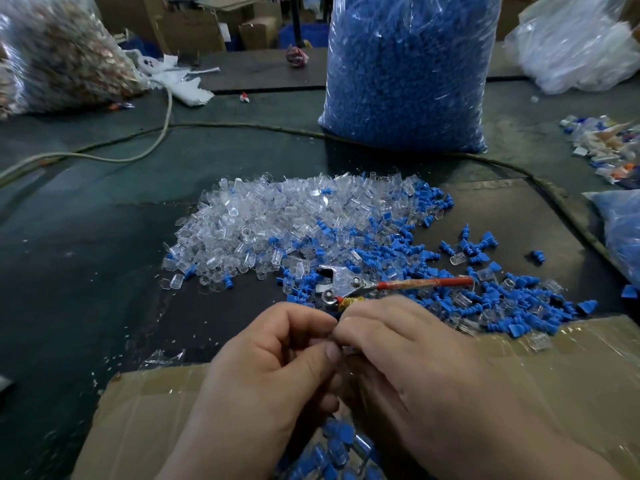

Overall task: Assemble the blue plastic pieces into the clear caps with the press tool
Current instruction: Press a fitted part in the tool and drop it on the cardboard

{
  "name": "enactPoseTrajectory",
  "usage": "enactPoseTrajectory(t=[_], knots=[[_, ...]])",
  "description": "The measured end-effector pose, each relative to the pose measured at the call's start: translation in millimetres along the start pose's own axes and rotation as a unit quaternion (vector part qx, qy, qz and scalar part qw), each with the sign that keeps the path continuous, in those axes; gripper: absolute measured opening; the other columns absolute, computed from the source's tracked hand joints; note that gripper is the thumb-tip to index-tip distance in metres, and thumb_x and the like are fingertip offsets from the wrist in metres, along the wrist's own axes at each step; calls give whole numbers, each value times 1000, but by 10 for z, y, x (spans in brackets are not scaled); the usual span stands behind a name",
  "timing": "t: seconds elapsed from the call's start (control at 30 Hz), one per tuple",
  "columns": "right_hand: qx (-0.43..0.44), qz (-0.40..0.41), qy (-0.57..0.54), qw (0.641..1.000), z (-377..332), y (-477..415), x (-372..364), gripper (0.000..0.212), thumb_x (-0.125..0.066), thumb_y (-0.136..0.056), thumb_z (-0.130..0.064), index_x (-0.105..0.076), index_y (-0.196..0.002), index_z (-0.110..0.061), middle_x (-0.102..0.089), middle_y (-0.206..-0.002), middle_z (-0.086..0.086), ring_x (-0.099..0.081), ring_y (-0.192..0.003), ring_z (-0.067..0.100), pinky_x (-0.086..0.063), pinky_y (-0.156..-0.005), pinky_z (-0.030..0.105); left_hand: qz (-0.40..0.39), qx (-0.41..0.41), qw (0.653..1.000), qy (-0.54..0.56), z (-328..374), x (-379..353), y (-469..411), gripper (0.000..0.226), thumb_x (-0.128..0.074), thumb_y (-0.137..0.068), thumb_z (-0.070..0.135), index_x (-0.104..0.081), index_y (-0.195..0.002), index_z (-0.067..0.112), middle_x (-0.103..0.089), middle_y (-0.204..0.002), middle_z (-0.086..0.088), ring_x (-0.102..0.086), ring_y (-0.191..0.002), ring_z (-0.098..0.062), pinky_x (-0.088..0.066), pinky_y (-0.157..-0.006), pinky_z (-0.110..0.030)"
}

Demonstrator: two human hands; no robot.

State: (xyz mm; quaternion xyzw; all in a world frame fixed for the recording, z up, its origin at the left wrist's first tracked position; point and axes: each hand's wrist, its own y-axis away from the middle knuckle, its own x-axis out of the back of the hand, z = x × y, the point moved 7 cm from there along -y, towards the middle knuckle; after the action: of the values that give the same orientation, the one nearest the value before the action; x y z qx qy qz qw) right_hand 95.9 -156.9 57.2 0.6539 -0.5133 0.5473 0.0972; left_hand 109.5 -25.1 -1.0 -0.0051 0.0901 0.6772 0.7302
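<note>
A heap of clear caps lies mid-table, with loose blue plastic pieces scattered to its right. The press tool, metal head and red handle, lies on the table just beyond my hands. My left hand and right hand meet fingertip to fingertip above the cardboard box. Both pinch something small between them; it is mostly hidden by the fingers. Finished blue-and-clear parts show inside the box under my hands.
A tall bag of blue pieces stands behind the heap. A bag of brownish parts sits at far left, clear bags at far right. A cable crosses the dark table. Mixed scrap lies at the right edge.
</note>
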Motion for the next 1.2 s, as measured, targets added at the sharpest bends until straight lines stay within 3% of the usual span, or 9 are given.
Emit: enactPoseTrajectory(t=[0.07,0.13,0.23,0.33,0.47,0.7,0.87,1.07,1.2], knots=[[-25,-22,50,998,120,-9,11,32,-54,-88,-35,-61,-118,-24,-58,-122,-1,-53,-117,22,-50,-94,41,-1,4,1000,9,4,-6,-6,23,-74,-56,19,-76,-79,23,-66,-64,-7,-63,-53,-21,-52,-49,-27],[-122,-71,137,980,373,-6,12,57,-46,-87,-54,-39,-140,-34,-38,-149,-1,-26,-143,23,-27,-115,44,-7,0,1000,14,14,-8,-6,27,-73,-57,17,-77,-82,25,-65,-64,-5,-63,-51,-21,-51,-47,-26],[-228,-164,223,934,756,85,-10,83,-33,-84,-74,5,-149,-39,5,-162,-5,16,-147,19,7,-118,39,-2,7,1000,19,22,31,-22,26,-74,-55,21,-77,-81,22,-63,-61,-12,-60,-46,-23,-50,-45,-27],[-229,-197,228,926,837,109,-28,84,-21,-79,-81,5,-147,-39,-4,-159,-11,5,-147,16,3,-119,40,21,19,998,58,20,102,-55,20,-74,-55,18,-74,-76,19,-60,-55,-19,-56,-42,-25,-47,-41,-28],[-208,-189,240,929,772,52,-9,82,-16,-69,-81,-22,-141,-42,-41,-136,-16,-27,-129,15,-17,-114,39,35,25,996,79,13,150,-76,17,-72,-56,11,-73,-71,18,-60,-54,-19,-55,-42,-24,-47,-39,-26],[-213,-104,234,943,633,-63,85,44,-40,-72,-53,-49,-111,-36,-49,-89,-10,-44,-86,15,-33,-80,34,84,6,992,90,32,228,-80,18,-75,-55,16,-72,-73,19,-60,-58,-20,-54,-43,-25,-48,-45,-29],[-188,-36,76,979,492,19,276,36,-42,-76,-53,-39,-111,-48,-45,-92,-26,-44,-91,-3,-35,-67,18,107,-38,991,77,34,314,-67,17,-75,-72,7,-71,-84,18,-63,-63,-16,-58,-49,-23,-49,-47,-30],[-136,-107,99,980,350,70,197,50,-43,-73,-56,-52,-119,-37,-53,-100,-20,-50,-93,6,-42,-76,24,108,-120,987,-16,155,398,-63,16,-73,-76,13,-72,-86,25,-71,-75,-8,-68,-61,-20,-53,-51,-24],[-145,-123,80,979,358,66,151,53,-40,-73,-57,-47,-122,-40,-50,-105,-22,-47,-99,4,-39,-81,22,96,-139,983,-65,255,340,-18,13,-76,-75,19,-72,-84,29,-72,-75,-9,-68,-58,-20,-54,-51,-21]])
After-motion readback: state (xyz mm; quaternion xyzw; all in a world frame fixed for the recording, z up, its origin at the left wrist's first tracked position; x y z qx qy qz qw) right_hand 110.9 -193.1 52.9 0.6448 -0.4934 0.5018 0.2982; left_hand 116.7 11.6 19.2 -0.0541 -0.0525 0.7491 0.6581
